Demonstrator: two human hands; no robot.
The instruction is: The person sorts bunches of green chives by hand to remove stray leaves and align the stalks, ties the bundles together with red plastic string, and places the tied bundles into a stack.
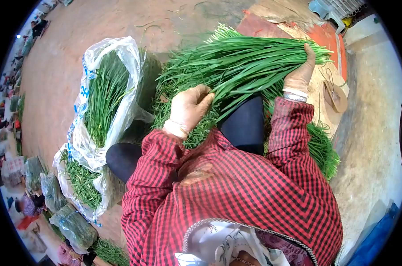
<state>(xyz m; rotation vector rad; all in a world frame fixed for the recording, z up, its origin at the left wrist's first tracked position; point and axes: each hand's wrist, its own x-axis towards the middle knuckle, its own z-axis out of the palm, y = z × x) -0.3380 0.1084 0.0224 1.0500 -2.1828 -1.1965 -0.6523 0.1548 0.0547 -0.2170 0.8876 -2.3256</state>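
At the far left of the work area, upright garlic chives are enclosed by an open clear plastic bag (133, 66). To its right, a few leaves at the near edge of the bunch of garlic chives (250, 60) are pinched between the left hand's (188, 109) thumb and fingers. The bunch is held sideways above the dark-clad knee (243, 126), its pale stalk end clasped by the right hand (301, 73). Farther right, a tan ring (339, 98) is seen.
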